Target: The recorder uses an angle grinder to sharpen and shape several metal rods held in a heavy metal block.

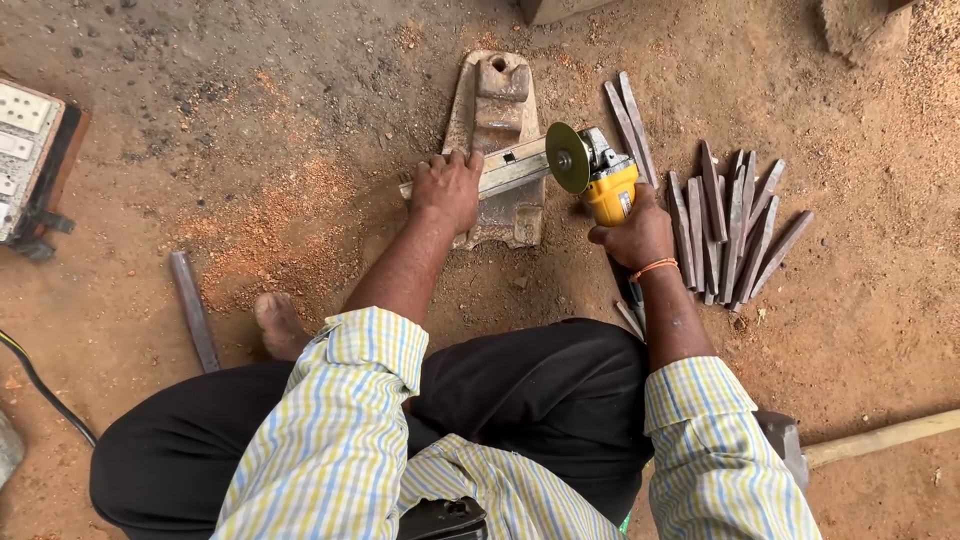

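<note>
A person squats on bare earth, the left hand (447,187) pressed flat and fingers spread over a steel bar (512,168), pinning it across a block (497,120) of worn cast metal. The right hand (636,233), an orange band at the wrist, is clenched round the yellow body of a grinder (604,180), whose green disc (567,157) stands on edge just beside the bar's right end; whether it touches the steel cannot be told.

The bar looks stiff and heavy for its size, hard-edged and likely slick with dust, so it is best held as it is here, from above and well back from the disc. The grinder looks weighty and wants a full grip on its body, clear of the wheel.

Right of the grinder lies a pile of cut bars (735,230), about a dozen, fanned on the ground, with two more bars (630,118) lying together above them. One longer dark bar (194,308) lies apart at left, near a bare foot (279,322). A switchboard (28,158) sits at the left edge, a black cable (45,390) below it. A pale wooden handle (880,437) runs in from the right. One block, one grinder and one bar are in hand.
</note>
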